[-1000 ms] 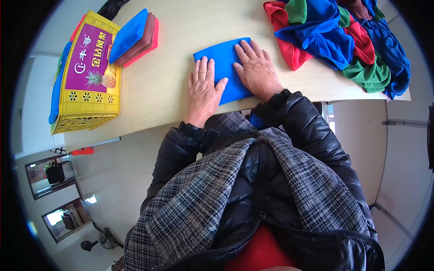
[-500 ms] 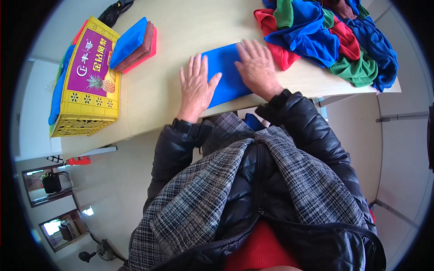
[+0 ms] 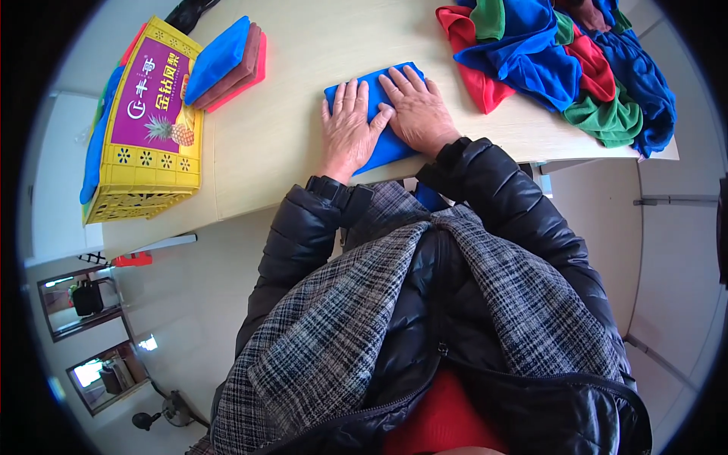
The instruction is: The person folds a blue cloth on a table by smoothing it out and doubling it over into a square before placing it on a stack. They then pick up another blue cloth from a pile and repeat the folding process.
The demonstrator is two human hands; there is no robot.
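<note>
My fingers (image 3: 353, 95) lie flat and only slightly fanned, palms down, both hands pressing on the folded blue cloth (image 3: 379, 129) in front of me. My left hand (image 3: 347, 130) covers the left part of the cloth, its fingertips reaching almost to the far edge. My right hand (image 3: 415, 111) lies just beside it on the right part, thumb angled in until it touches the left hand. Neither hand pinches anything; they simply rest flat on the fabric.

The blue cloth sits near the near edge of the pale wooden table (image 3: 280, 129), roughly in the middle of it, a corner of it showing at the far left past my fingertips.

To the far left on the table lies a small stack of folded cloths (image 3: 226, 64), blue on top, brown under it, red-pink at the bottom. Left of that stands a yellow plastic crate (image 3: 144, 171) with a purple printed panel, blue fabric hanging at its left side.

To the far right is a loose heap of unfolded cloths (image 3: 561, 61) in red, blue and green, well apart from my hands.
</note>
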